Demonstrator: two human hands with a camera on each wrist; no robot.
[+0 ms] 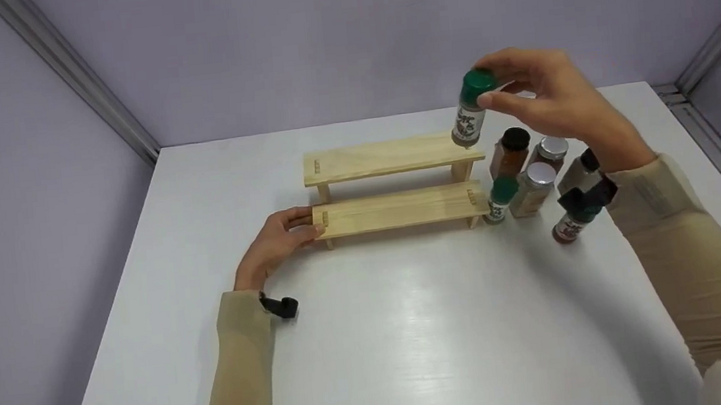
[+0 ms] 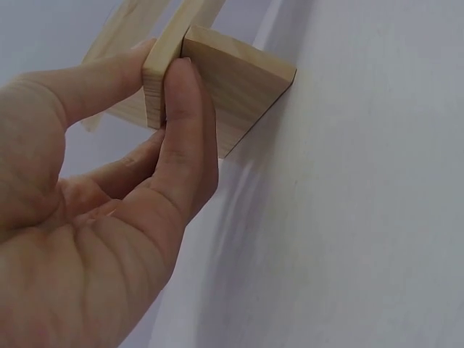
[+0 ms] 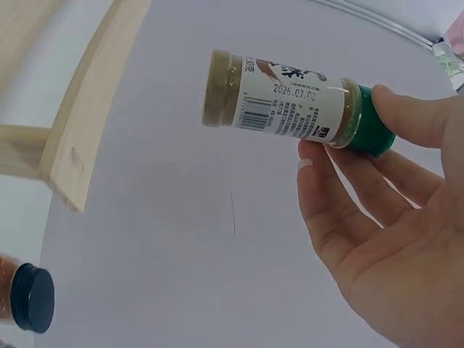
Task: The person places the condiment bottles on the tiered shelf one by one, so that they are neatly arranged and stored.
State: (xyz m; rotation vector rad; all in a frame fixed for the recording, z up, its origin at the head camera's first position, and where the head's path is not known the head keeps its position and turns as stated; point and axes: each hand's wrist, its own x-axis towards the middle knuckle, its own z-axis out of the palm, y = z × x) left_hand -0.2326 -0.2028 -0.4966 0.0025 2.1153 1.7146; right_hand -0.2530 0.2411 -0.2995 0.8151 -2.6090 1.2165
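Observation:
My right hand [image 1: 541, 89] pinches a spice jar [image 1: 468, 119] by its green cap, in the air by the right end of the rack's rear shelf. In the right wrist view the jar [image 3: 290, 98] shows a white printed label and brownish contents, thumb on one side of the cap and fingers on the other. At the front left, my left hand [image 1: 278, 240] pinches the end of the lower shelf [image 1: 401, 209] of a two-step wooden rack. The left wrist view shows thumb and fingers on either face of that board [image 2: 156, 87]. The higher rear shelf [image 1: 389, 158] carries nothing.
Right of the rack stand several jars: a black-capped one [image 1: 509, 152], a green-capped one [image 1: 500, 199] close by the lower shelf, and a silver-lidded one [image 1: 533, 189]. Another jar [image 1: 568, 229] sits nearer the front, partly behind the wrist camera. A wall rises behind the white table [image 1: 373, 333].

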